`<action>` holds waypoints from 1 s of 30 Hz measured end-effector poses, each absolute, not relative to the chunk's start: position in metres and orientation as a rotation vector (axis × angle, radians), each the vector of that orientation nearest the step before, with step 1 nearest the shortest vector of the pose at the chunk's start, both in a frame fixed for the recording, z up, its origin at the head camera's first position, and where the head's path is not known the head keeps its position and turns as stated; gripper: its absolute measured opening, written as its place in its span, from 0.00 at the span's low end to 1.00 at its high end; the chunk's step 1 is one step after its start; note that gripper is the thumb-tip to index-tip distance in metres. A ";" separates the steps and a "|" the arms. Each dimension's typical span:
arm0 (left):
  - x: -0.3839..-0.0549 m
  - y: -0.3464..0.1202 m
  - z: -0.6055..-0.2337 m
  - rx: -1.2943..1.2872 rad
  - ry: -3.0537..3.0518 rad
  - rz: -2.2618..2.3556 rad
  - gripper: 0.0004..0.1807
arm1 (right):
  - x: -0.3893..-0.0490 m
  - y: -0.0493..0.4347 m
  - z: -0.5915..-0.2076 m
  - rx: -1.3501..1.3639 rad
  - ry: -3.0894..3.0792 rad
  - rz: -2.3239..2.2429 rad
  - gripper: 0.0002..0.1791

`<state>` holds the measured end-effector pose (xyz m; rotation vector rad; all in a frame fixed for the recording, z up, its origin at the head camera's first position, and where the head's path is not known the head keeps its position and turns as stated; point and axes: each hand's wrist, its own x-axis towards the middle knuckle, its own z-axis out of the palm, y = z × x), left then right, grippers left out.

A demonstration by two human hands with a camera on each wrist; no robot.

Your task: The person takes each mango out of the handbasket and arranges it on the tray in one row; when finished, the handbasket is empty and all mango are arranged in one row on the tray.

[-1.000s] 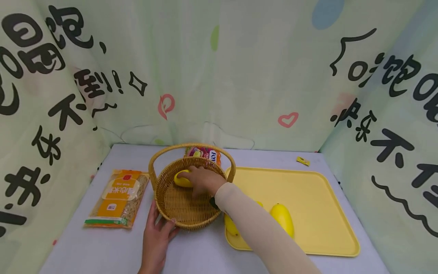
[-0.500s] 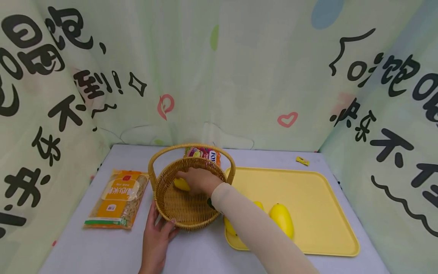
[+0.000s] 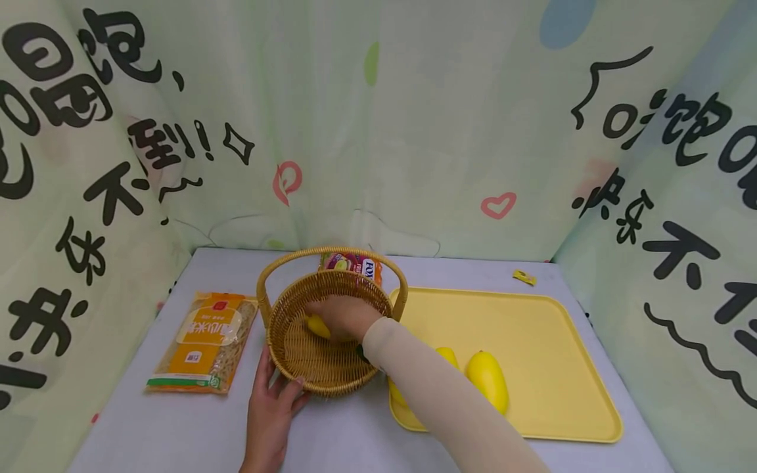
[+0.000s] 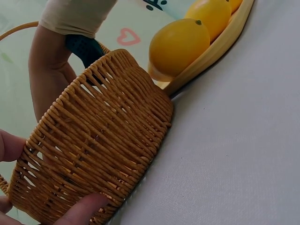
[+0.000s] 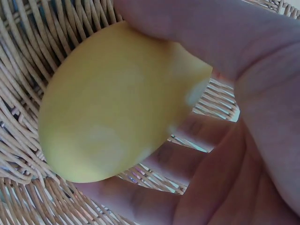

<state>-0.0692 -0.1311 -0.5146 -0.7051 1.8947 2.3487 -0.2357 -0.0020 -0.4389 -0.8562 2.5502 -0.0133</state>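
Note:
A wicker basket (image 3: 322,368) with an arched handle stands mid-table. My right hand (image 3: 349,318) reaches into it and grips a smooth yellow mango (image 5: 117,108); the right wrist view shows the thumb over the top and fingers underneath, close to the woven wall. In the head view, the hand covers most of this mango. My left hand (image 3: 272,407) holds the basket's outer wall at the front left, thumb and fingers spread around its curve. To the right, a yellow tray (image 3: 556,361) bears several more yellow mangoes (image 3: 487,381), partly hidden behind my right sleeve.
An orange-and-clear bag of grain (image 3: 204,345) lies left of the basket. Behind the basket is a purple and red snack packet (image 3: 355,264). A small yellow packet (image 3: 524,278) lies beyond the tray. Printed curtains (image 3: 414,131) enclose the back and sides of the table.
My right hand has closed over the mango in the basket and shifted it slightly to the right and down. The left hand and basket stay where they were.

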 end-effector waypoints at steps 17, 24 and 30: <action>-0.070 -0.130 -0.514 -0.703 1.899 2.355 0.55 | -0.234 0.005 -0.436 -0.785 2.562 -0.130 0.49; -0.070 -0.130 -0.515 -0.711 1.900 2.349 0.55 | -0.241 0.013 -0.439 -0.699 2.529 -0.417 0.50; -0.070 -0.130 -0.516 -0.708 1.911 2.343 0.55 | -0.247 0.025 -0.444 -0.736 2.428 -0.651 0.47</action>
